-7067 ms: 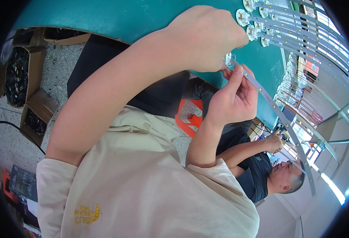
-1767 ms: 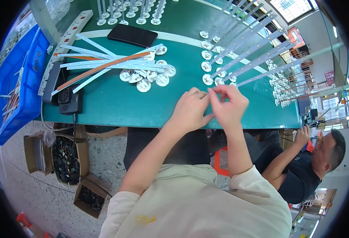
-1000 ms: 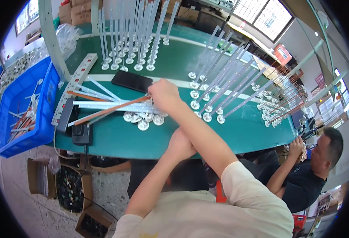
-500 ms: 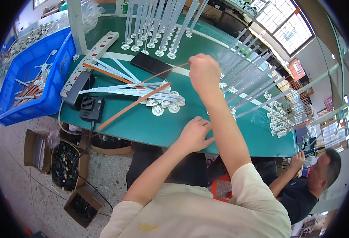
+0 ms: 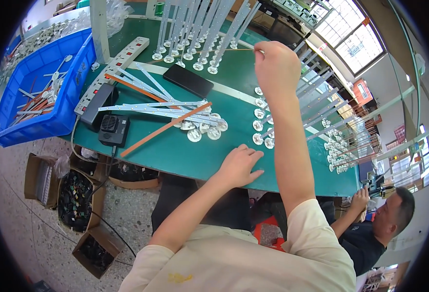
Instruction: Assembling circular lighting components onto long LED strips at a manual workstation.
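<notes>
The right hand (image 5: 276, 65) reaches far across the green bench (image 5: 185, 155), fingers pinched on the end of a thin rod (image 5: 224, 49) among the upright strips (image 5: 200, 29), held level as if to slot it in. The left hand (image 5: 238, 165) lies spread flat at the near edge, bracing the stretch. Loose strips with round caps (image 5: 175, 109) lie between.

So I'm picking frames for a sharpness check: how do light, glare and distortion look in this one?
Head view: even daylight, bright windows blown out at upper right; soft shadows on the green table. Fisheye bends the table edge and the white strips, with a black rim at the corners. The right hand and left hand look sharp, with no obvious motion blur.
</notes>
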`<state>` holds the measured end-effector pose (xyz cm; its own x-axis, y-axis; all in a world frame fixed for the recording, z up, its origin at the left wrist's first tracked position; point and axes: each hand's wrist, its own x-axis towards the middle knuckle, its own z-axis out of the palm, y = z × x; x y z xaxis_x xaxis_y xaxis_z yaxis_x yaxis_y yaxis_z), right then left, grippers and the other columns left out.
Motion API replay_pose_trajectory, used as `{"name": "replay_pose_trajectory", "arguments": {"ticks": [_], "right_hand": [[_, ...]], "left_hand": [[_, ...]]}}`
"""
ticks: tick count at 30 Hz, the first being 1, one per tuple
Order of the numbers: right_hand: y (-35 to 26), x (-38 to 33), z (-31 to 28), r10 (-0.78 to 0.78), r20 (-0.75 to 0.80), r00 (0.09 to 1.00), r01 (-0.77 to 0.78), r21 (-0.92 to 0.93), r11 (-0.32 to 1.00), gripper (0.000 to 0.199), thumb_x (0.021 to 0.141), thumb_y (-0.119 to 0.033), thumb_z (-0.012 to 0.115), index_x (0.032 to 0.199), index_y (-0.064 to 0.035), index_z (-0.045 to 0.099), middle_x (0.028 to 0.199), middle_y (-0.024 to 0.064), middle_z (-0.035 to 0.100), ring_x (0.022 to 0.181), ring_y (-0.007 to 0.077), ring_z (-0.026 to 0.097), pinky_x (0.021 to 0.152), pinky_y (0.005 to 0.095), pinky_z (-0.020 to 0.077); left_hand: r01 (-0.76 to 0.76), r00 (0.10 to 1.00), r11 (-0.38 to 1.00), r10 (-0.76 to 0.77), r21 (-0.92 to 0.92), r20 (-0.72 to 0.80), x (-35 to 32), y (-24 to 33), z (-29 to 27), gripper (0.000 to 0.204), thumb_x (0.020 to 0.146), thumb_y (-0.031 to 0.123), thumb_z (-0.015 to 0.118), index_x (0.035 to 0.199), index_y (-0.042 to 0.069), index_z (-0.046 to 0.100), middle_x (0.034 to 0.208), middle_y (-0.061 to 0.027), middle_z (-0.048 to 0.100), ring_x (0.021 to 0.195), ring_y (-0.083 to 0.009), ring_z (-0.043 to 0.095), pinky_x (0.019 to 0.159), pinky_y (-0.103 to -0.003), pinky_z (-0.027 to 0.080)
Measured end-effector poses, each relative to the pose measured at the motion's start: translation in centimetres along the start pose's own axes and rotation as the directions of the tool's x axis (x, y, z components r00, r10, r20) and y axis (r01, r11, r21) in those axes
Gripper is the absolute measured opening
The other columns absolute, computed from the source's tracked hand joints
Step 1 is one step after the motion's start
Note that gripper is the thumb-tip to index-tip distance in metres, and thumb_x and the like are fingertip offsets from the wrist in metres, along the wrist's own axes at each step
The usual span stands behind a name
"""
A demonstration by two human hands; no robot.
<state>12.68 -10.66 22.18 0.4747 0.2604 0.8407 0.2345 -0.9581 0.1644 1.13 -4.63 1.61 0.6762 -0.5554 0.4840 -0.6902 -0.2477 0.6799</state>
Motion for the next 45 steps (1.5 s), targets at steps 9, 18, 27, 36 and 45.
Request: {"name": "replay_pose_trajectory", "arguments": {"ticks": [9, 18, 27, 36, 45], "right_hand": [[-3.3, -5.3, -5.0, 0.239, 0.325, 0.915, -0.382, 0.505, 0.774, 0.016, 0.084, -0.003, 0.076, 0.099, -0.0002, 0.073, 0.079, 0.0078, 0.074, 0.073, 0.0123, 0.072, 0.062, 0.0253, 0.0543], [-4.2, -16.9, -8.4, 0.432, 0.618, 0.657, -0.753, 0.509, 0.417, 0.014, 0.087, 0.003, 0.075, 0.101, 0.0062, 0.072, 0.085, 0.0107, 0.075, 0.078, 0.0133, 0.073, 0.063, 0.0225, 0.0537], [-3.8, -21.3, -9.4, 0.454, 0.742, 0.494, -0.869, 0.403, 0.287, 0.015, 0.090, 0.003, 0.073, 0.104, 0.0055, 0.071, 0.089, 0.0109, 0.075, 0.079, 0.0142, 0.074, 0.057, 0.0213, 0.0509], [-4.5, -22.2, -9.1, 0.461, 0.676, 0.575, -0.816, 0.430, 0.387, 0.011, 0.091, 0.003, 0.073, 0.101, 0.0072, 0.071, 0.087, 0.0114, 0.074, 0.076, 0.0153, 0.073, 0.065, 0.0238, 0.0580], [-5.1, -23.8, -8.8, 0.497, 0.644, 0.582, -0.813, 0.473, 0.339, 0.013, 0.091, 0.003, 0.073, 0.103, 0.0081, 0.071, 0.085, 0.0121, 0.074, 0.075, 0.0141, 0.073, 0.068, 0.0241, 0.0587]], "left_hand": [[-0.177, 0.823, 0.983, 0.118, -0.052, -0.556, -2.5, 3.1, -3.5, 0.023, 0.068, 0.007, 0.085, 0.084, 0.006, 0.070, 0.080, -0.0068, 0.069, 0.077, -0.0291, 0.065, 0.069, -0.039, 0.053], [0.140, 0.811, 0.989, -0.082, 0.055, -0.580, -4.8, 2.1, -6.5, 0.052, 0.059, 0.013, 0.091, 0.106, 0.005, 0.070, 0.102, -0.0091, 0.071, 0.092, -0.0301, 0.064, 0.080, -0.039, 0.053], [0.162, 0.980, 0.986, -0.157, 0.032, -0.121, -6.1, 0.4, -4.9, 0.050, 0.068, 0.019, 0.087, 0.114, 0.010, 0.071, 0.101, -0.0063, 0.073, 0.100, -0.0267, 0.064, 0.088, -0.040, 0.049], [0.136, 0.981, 0.991, -0.137, -0.010, -0.141, -6.7, -0.6, -5.6, 0.043, 0.070, 0.017, 0.086, 0.109, 0.007, 0.072, 0.087, -0.0071, 0.072, 0.098, -0.0270, 0.065, 0.088, -0.039, 0.050], [0.127, 0.978, 0.991, -0.117, 0.046, -0.172, -6.4, -0.7, -5.2, 0.038, 0.071, 0.009, 0.084, 0.106, 0.009, 0.070, 0.082, -0.0058, 0.071, 0.095, -0.0250, 0.065, 0.081, -0.039, 0.048]]}}
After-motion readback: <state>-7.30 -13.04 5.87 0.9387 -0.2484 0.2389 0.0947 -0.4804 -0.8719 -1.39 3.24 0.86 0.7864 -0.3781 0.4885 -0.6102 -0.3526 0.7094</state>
